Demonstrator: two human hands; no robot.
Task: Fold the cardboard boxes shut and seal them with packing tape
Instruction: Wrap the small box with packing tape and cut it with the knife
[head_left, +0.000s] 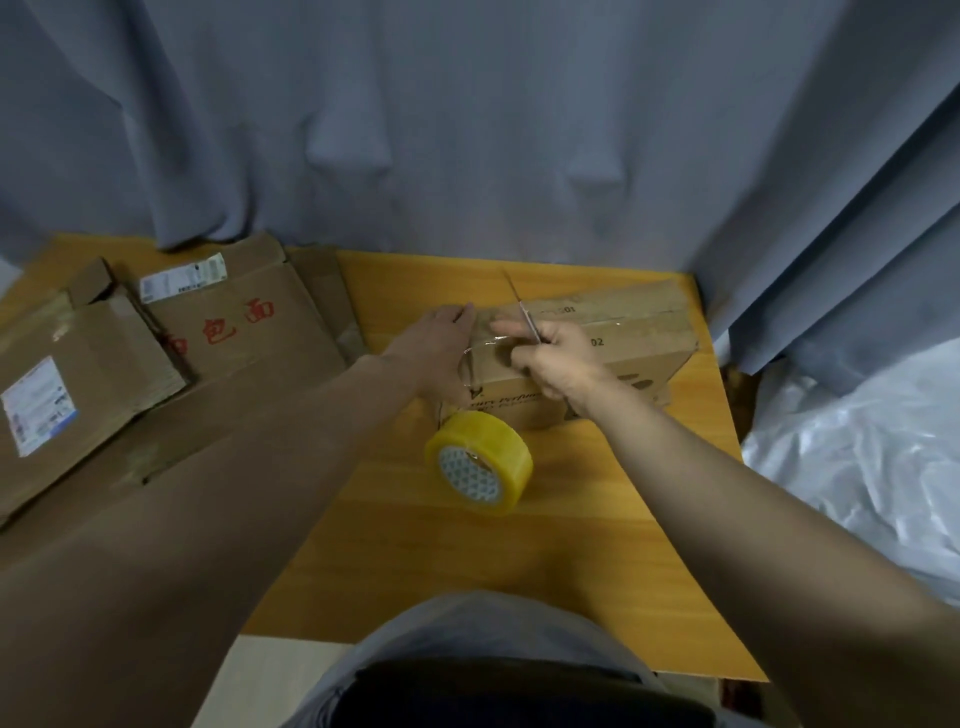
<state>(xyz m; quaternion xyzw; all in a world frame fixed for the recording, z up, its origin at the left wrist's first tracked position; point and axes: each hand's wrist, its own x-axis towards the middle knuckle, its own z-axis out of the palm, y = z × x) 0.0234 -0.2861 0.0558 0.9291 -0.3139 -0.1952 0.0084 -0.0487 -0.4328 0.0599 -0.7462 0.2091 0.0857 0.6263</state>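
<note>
Our left hand (436, 343) lies with fingers straight, pressed against the left end of the cardboard box (634, 338). We judge this pins the clear packing tape (488, 342) down where it wraps over that edge. Our right hand (556, 358) is curled round the handles of a pair of scissors (524, 312), whose thin blades point away from us and slightly left, above the box's top. They seem poised to cut the tape free of the roll. Motion blur hides whether the blades are apart.

The box sits towards the far right of the wooden table (467, 561), flaps folded shut. Its long axis runs left to right, with the right end angled a little further from us, and the centre seam follows that axis. The yellow tape roll (480, 462) rests on edge just in front of the box's near left corner, its core facing us. It appears linked to the box by a strand, which would keep it within reach for the cut.

Flattened cartons (218, 332) lie stacked at the table's left, well apart from the box.
</note>
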